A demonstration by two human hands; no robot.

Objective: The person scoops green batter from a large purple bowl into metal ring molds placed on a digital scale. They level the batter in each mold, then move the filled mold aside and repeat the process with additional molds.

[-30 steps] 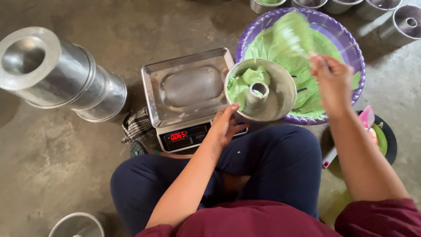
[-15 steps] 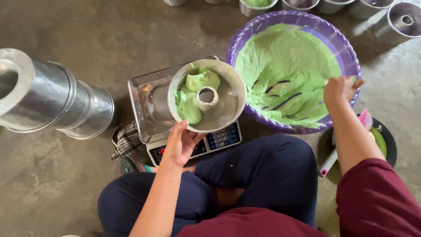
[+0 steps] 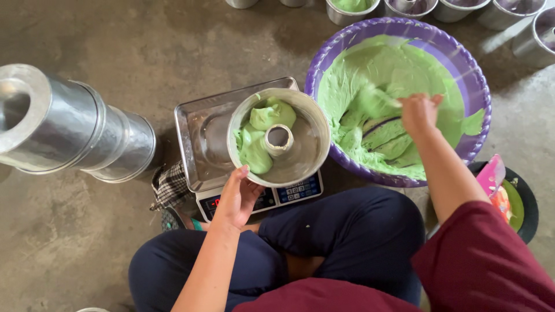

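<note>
While the purple basin point(image 3: 480, 104) of green batter point(image 3: 399, 69) sits to the right, the tube pan point(image 3: 279, 137) rests on the scale tray point(image 3: 196, 133), directly left of it. Right hand point(image 3: 420, 112) is buried in batter, grip unclear; left hand point(image 3: 237, 196) pinches the pan's near rim.

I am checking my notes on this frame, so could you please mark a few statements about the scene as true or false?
1. The ring-shaped metal pan sits on the scale. True.
2. The pan is full to the brim. False: green batter covers only part of it.
3. The left hand touches the pan's rim. True.
4. The right hand rests on the floor. False: it is in the purple basin.
5. The stacked metal pans lie on their side. True.
</note>
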